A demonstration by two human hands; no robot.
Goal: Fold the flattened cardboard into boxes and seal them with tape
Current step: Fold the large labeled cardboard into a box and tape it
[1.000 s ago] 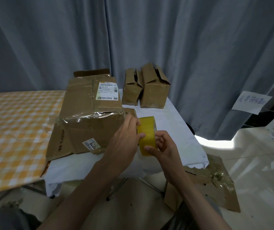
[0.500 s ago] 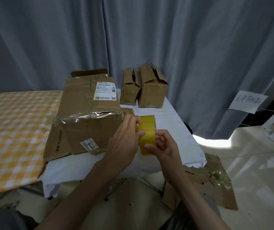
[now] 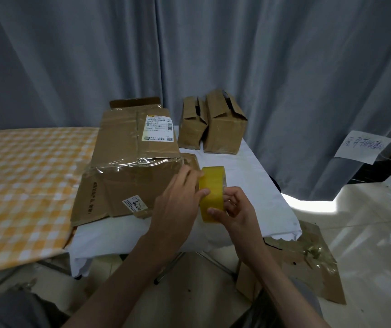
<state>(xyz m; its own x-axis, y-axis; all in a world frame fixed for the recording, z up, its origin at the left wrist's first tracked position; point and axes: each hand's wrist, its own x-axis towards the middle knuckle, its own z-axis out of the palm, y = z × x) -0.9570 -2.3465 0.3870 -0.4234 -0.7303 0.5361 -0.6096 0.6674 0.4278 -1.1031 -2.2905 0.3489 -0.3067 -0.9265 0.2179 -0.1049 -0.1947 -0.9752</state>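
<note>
**Both hands on tape roll, hunting the free end before sealing**

Yellow tape roll [image 3: 212,194] held upright on edge in the air, just in front of the near right corner of the large cardboard box [image 3: 130,166], over the worktop edge. Right hand [image 3: 234,210] is the grip that carries it: thumb on the near face, fingers curled round the far side, so the roll is steady and the band faces the other hand. Left hand [image 3: 178,204] has its thumb pressed on the tape band with fingers over the roll's left side; likely feeling for the loose end, which I cannot see. No tape pulled out yet as far as I can tell.

Large cardboard box lies on the white-covered worktop [image 3: 249,176], shipping label [image 3: 158,127] up, old clear tape shiny across its near top edge, a flap splayed at the lower left. It sits close to the hands, probably next for sealing.

Two smaller cardboard boxes [image 3: 213,124] stand side by side at the worktop's far end, touching, top flaps not closed flat; parked out of the way.

Flattened cardboard [image 3: 308,263] with tape scraps lies on the floor at right below the worktop. Orange checked cloth [image 3: 24,185] covers the surface at left. Grey curtain [image 3: 260,55] behind, paper note [image 3: 363,146] pinned to it.
</note>
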